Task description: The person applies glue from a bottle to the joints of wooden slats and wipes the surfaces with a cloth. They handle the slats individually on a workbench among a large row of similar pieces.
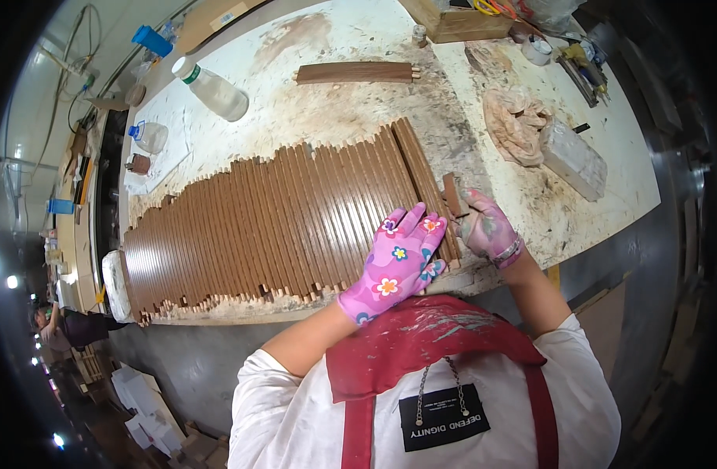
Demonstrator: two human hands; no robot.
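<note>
Brown wooden slats with round pegged ends (296,219) already lie side by side in a long row, though how many are finished cannot be told; a small matching brown bundle (354,73), set apart beyond them, seems untouched. Loosely spread fingers of the pink flower-patterned gloved left hand (396,254) rest on the row's right end, while the stained pink gloved right hand (487,227) appears to pinch a small flat brown strip (451,193) just beside the outermost slat (423,166).

Slats (296,219) are brown, the left glove (396,262) flower-patterned pink, the right glove (490,227) apparently pink and grey.
</note>
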